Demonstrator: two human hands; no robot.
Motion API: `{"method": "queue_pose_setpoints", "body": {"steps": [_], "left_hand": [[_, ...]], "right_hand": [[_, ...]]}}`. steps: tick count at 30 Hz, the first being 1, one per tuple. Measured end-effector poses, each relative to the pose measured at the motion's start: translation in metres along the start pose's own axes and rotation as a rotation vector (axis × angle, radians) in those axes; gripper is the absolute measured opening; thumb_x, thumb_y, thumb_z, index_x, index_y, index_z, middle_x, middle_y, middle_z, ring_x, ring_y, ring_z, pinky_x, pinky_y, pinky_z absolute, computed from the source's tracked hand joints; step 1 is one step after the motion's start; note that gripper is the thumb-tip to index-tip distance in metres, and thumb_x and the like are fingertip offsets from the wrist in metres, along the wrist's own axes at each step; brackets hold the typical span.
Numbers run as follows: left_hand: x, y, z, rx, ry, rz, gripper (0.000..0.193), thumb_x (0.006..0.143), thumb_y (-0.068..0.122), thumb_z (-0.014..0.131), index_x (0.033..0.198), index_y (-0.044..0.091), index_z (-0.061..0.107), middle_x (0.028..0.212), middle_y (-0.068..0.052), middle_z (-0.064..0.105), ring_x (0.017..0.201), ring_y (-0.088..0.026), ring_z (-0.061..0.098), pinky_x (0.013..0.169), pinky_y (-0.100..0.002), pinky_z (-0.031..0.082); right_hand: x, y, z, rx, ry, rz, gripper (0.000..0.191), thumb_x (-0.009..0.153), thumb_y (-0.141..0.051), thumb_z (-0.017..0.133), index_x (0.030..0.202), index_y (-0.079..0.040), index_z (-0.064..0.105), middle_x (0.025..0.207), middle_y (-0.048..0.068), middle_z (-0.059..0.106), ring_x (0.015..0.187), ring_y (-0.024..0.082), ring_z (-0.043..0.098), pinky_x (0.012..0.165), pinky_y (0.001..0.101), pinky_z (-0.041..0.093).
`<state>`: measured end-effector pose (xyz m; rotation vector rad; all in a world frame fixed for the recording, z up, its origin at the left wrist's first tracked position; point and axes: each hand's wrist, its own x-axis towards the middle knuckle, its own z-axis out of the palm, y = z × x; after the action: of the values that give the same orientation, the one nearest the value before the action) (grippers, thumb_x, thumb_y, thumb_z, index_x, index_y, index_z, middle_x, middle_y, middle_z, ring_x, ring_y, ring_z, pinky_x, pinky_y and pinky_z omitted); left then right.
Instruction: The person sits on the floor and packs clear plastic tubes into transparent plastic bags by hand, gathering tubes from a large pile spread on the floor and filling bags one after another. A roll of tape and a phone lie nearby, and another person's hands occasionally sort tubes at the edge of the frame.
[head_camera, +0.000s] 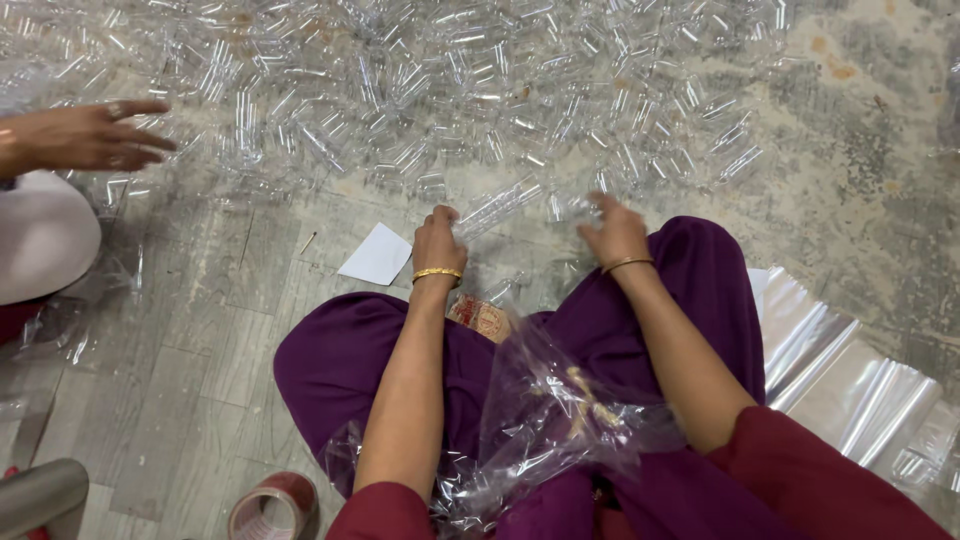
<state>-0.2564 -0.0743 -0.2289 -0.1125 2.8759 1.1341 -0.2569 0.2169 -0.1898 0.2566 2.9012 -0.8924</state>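
Observation:
A wide heap of small clear plastic tubes covers the grey floor ahead of me. My left hand has its fingers closed on one end of a row of clear tubes at the near edge of the heap. My right hand reaches toward the other end with fingers spread, touching tubes there. Both wrists carry a gold bangle. A crumpled clear plastic bag lies on my lap, over purple trousers.
Another person's hand reaches toward the heap at the far left, above their white-clad knee. A white paper square lies on the floor. A tape roll sits at the bottom left. Shiny plastic sheets lie at the right.

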Motion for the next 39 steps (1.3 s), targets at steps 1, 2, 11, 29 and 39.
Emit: {"method": "queue_pose_setpoints", "body": {"steps": [1, 2, 11, 29, 39], "left_hand": [[-0.001, 0.0, 0.002, 0.019, -0.004, 0.003, 0.047, 0.075, -0.007, 0.068, 0.118, 0.009, 0.058, 0.115, -0.019, 0.067, 0.105, -0.043, 0.063, 0.089, -0.051, 0.051], [-0.002, 0.0, 0.004, -0.007, -0.028, 0.044, 0.048, 0.073, -0.007, 0.068, 0.117, 0.009, 0.058, 0.115, -0.019, 0.067, 0.105, -0.044, 0.063, 0.089, -0.051, 0.051], [-0.004, -0.001, 0.009, -0.07, -0.117, 0.121, 0.049, 0.07, -0.006, 0.068, 0.116, 0.009, 0.057, 0.114, -0.021, 0.066, 0.106, -0.045, 0.062, 0.09, -0.051, 0.05], [0.002, -0.005, 0.01, -0.079, -0.051, 0.096, 0.049, 0.07, -0.009, 0.068, 0.115, 0.008, 0.056, 0.113, -0.02, 0.067, 0.103, -0.044, 0.063, 0.087, -0.051, 0.051], [0.003, -0.003, 0.005, -0.027, -0.025, 0.034, 0.05, 0.07, -0.009, 0.069, 0.115, 0.009, 0.057, 0.113, -0.021, 0.067, 0.103, -0.044, 0.063, 0.087, -0.051, 0.051]], "right_hand": [[0.001, -0.002, -0.006, 0.009, 0.061, -0.062, 0.056, 0.08, -0.016, 0.081, 0.133, -0.01, 0.064, 0.11, 0.022, 0.072, 0.098, 0.037, 0.072, 0.088, 0.0451, 0.056], [0.001, -0.004, -0.012, 0.016, 0.122, -0.121, 0.057, 0.081, -0.015, 0.079, 0.135, -0.009, 0.063, 0.109, 0.022, 0.072, 0.098, 0.038, 0.072, 0.087, 0.0462, 0.056], [0.001, -0.007, 0.001, -0.116, 0.181, -0.223, 0.057, 0.088, 0.002, 0.062, 0.143, -0.007, 0.055, 0.115, 0.024, 0.069, 0.099, 0.043, 0.066, 0.088, 0.0515, 0.054], [0.015, -0.019, 0.012, 0.258, 0.318, -0.295, 0.056, 0.091, 0.01, 0.052, 0.143, -0.01, 0.053, 0.132, 0.017, 0.067, 0.12, 0.032, 0.068, 0.105, 0.042, 0.054], [0.045, -0.011, -0.008, 0.494, 0.498, -0.082, 0.013, 0.094, 0.004, 0.065, 0.102, -0.005, 0.069, 0.098, 0.006, 0.07, 0.082, 0.016, 0.07, 0.07, 0.0304, 0.06]]}}
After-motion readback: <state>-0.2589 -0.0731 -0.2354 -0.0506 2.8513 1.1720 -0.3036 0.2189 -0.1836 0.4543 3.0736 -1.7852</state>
